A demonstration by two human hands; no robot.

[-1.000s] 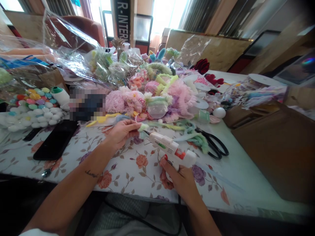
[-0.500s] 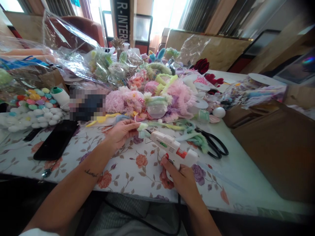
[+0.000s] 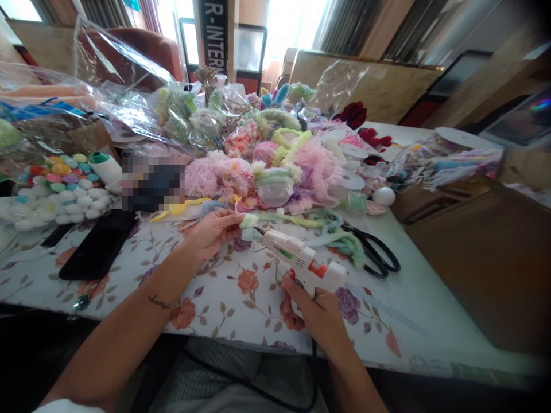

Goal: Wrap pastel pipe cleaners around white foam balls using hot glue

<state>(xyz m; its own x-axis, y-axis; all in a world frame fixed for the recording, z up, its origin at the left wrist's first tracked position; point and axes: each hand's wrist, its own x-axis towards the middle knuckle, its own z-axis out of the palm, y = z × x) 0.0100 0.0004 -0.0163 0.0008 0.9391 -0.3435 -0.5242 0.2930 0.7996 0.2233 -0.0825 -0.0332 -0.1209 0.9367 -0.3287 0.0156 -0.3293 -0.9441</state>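
White glue gun [image 3: 303,258], below frame centre, sat in the right hand [image 3: 318,307]; the left hand [image 3: 219,229] pinched pale-green fluff [image 3: 249,221] near centre. Sound work required a steady nozzle [image 3: 259,230] clear of that hand.

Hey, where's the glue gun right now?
In the head view, the glue gun is just right of and below centre, gripped in the right hand and pointing toward the pale green fuzzy piece in the left hand.
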